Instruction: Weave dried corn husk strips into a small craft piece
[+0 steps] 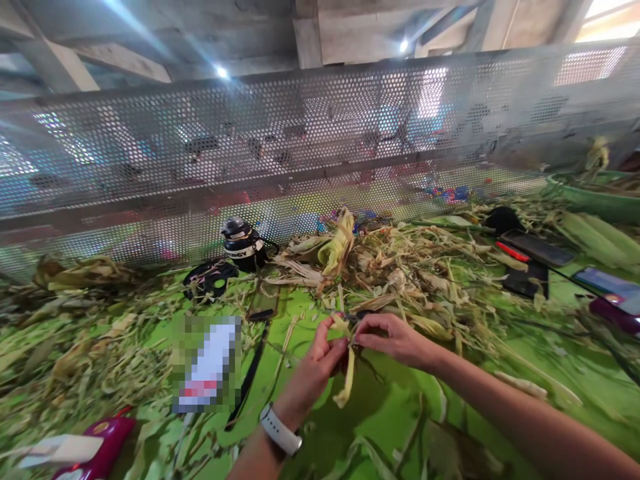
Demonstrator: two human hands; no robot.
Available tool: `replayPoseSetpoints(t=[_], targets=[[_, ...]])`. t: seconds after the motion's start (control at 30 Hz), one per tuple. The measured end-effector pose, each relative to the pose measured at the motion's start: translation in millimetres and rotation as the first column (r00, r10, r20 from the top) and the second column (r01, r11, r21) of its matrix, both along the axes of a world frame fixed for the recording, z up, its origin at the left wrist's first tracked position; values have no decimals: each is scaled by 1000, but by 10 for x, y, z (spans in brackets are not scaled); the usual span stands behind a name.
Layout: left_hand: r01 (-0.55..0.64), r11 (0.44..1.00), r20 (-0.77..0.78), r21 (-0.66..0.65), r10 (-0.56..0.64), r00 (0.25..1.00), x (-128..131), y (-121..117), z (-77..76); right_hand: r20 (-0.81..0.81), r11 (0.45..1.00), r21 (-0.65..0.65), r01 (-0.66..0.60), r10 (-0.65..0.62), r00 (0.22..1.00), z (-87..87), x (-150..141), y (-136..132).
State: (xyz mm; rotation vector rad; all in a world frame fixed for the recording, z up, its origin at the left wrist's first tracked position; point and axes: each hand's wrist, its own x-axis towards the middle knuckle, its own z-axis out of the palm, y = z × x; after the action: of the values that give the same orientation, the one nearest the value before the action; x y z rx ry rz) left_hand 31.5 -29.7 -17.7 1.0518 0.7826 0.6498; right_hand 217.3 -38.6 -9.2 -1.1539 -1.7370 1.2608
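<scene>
In front of me, above a green tabletop (330, 440), both hands meet at a narrow strip of pale yellow corn husk (349, 373). My left hand (323, 353), with a white watch band on its wrist, pinches the strip from the left. The thumb and fingers of my right hand (387, 337) close on the same piece from the right. One end of the husk hangs down below the fingers. A dark object (361, 313) shows just behind my fingertips; its kind is unclear.
Heaped dry husks (400, 267) lie behind my hands, with shredded strips (100, 353) at left. A black bottle (243, 243) stands by the perforated metal screen (300, 147). A blurred-out phone-like object (210, 363), a magenta device (100, 447) and a green basin (585, 197) surround the workspace.
</scene>
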Motion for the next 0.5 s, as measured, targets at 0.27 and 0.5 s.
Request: replayPoseSetpoints(t=[0.27,0.5], targets=[[-85,976,-133,202,114,985,2,-14,3,-60,999,-44,-28,26,998,-118,-33,18],[-127,968,-109,215,153,982,7,-15,26,-80,1000,-25,-12,10,997,-64,-18,-14]])
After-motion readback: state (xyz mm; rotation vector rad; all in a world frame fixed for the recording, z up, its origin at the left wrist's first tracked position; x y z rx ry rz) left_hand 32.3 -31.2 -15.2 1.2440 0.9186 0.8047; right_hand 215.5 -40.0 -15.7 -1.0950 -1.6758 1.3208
